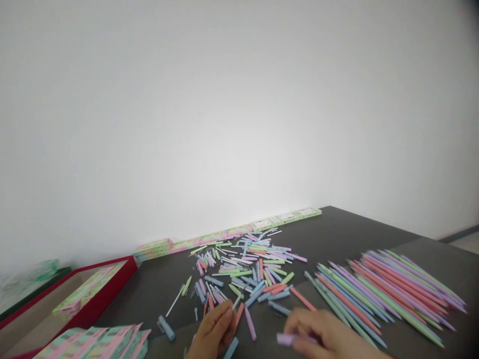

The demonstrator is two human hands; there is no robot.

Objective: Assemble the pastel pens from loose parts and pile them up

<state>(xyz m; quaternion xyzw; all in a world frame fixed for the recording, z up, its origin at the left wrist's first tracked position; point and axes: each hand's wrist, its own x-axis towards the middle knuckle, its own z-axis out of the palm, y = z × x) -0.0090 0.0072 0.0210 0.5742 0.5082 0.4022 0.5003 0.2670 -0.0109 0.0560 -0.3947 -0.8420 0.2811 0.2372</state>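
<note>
My left hand is closed at the lower middle, with a thin white pen refill sticking up from between thumb and fingers. To its right, my right hand pinches a purple pen part; the fingers cover much of it, so I cannot tell whether it is a cap or a barrel. Beyond both hands spreads a loose heap of pen parts in blue, green, purple and coral, with white refills among them. A blue pen cap lies left of my left hand, and a purple piece rests between the hands.
Rows of long pastel pens lie on the dark table at right. A red-edged box with a printed carton inside stands at left. Printed packs lie in front of it. Flat cartons line the wall.
</note>
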